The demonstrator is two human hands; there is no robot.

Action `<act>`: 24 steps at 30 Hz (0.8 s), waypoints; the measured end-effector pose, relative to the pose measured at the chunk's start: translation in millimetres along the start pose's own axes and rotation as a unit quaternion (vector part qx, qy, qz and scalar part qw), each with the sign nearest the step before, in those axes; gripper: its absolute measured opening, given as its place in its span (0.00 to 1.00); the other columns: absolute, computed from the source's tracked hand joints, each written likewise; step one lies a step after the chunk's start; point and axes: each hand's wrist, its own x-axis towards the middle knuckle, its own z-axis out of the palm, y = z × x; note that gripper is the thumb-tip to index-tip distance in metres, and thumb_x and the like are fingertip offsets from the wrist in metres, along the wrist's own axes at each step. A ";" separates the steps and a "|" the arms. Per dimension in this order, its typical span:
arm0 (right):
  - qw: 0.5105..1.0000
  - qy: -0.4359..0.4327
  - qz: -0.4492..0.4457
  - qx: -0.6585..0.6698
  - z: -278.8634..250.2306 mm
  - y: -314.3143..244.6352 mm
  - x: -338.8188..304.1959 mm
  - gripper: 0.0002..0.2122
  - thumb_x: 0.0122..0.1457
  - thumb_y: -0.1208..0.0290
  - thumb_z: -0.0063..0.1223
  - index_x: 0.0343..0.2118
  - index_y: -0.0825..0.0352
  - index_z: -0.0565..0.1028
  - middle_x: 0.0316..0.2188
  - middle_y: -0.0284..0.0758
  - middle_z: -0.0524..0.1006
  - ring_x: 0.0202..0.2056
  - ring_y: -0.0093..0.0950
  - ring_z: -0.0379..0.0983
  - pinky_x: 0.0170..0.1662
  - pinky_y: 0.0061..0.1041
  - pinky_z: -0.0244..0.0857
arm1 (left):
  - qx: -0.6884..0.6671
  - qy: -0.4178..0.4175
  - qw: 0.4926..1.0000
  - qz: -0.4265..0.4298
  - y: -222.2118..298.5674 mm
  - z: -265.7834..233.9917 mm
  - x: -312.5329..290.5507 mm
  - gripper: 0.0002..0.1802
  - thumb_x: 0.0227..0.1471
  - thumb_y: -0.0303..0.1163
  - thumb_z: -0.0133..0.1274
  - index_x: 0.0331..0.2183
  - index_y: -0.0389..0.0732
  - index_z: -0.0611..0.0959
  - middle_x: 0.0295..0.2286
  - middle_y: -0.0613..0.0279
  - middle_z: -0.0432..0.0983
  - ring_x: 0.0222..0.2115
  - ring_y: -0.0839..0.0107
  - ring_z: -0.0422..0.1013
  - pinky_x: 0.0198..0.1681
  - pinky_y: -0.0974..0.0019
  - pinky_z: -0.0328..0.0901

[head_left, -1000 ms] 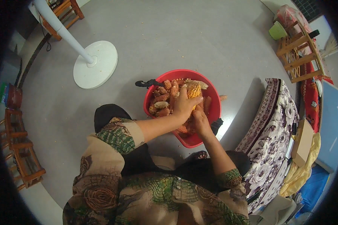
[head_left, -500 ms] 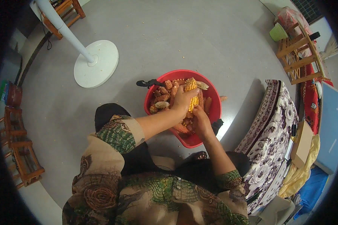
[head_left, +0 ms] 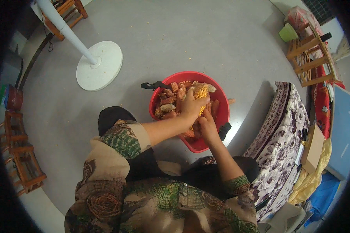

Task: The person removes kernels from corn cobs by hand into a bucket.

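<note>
A yellow ear of corn (head_left: 200, 91) is gripped in my left hand (head_left: 191, 106), whose fingers wrap around its middle. Just below, my right hand (head_left: 207, 123) is closed at the ear's lower end, and its fingertips press against the kernels there. Both hands are over a red basin (head_left: 223, 97) on the floor. Inside lie several reddish-brown corncobs (head_left: 168, 101) and loose kernels. A pale piece of husk or cob (head_left: 210, 87) rests near the far rim. My hands hide part of the basin's contents.
A white pole with a round base (head_left: 105, 72) stands to the far left. At right is a flowered cloth-covered piece (head_left: 276, 147), with a wooden rack (head_left: 309, 58) and a green container (head_left: 287, 32) beyond. Wooden stools (head_left: 25, 163) are at left, and scattered kernels dot the floor.
My left hand and the ear have shifted slightly down, and the ear's top leans a little more to the right. My right hand stays at its lower end.
</note>
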 end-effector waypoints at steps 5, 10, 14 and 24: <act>0.987 -0.022 0.047 0.150 11.5 -27.2 -10.4 0.12 0.53 0.70 0.37 0.41 0.64 0.64 0.22 0.32 0.67 0.17 0.20 0.60 0.18 0.17 0.53 | -0.139 0.011 0.987 -0.079 -12.6 -6.7 17.7 0.26 0.41 0.30 0.58 0.43 0.31 0.68 0.35 0.54 0.71 0.36 0.67 0.68 0.41 0.66 0.64; 0.999 -0.024 -0.029 0.026 6.9 -8.9 -5.7 0.17 0.53 0.72 0.36 0.46 0.66 0.61 0.22 0.32 0.67 0.15 0.20 0.60 0.16 0.18 0.54 | -0.017 0.049 0.996 -0.066 -16.2 -6.1 16.0 0.24 0.42 0.26 0.56 0.42 0.32 0.68 0.35 0.54 0.70 0.36 0.68 0.68 0.40 0.67 0.65; 0.997 0.015 -0.043 -0.056 13.1 -4.3 -3.8 0.23 0.52 0.74 0.37 0.53 0.67 0.56 0.21 0.33 0.67 0.15 0.21 0.62 0.15 0.19 0.56 | -0.053 0.040 0.998 -0.022 -13.8 -1.8 5.4 0.27 0.39 0.33 0.60 0.39 0.31 0.68 0.34 0.51 0.70 0.36 0.64 0.67 0.40 0.63 0.63; 0.992 -0.017 0.033 0.117 1.2 -12.7 -3.2 0.23 0.55 0.73 0.35 0.55 0.67 0.53 0.23 0.30 0.67 0.17 0.17 0.59 0.18 0.17 0.54 | -0.097 -0.008 0.992 -0.082 3.9 -5.6 4.8 0.34 0.40 0.28 0.58 0.48 0.28 0.63 0.41 0.52 0.66 0.44 0.65 0.63 0.50 0.64 0.57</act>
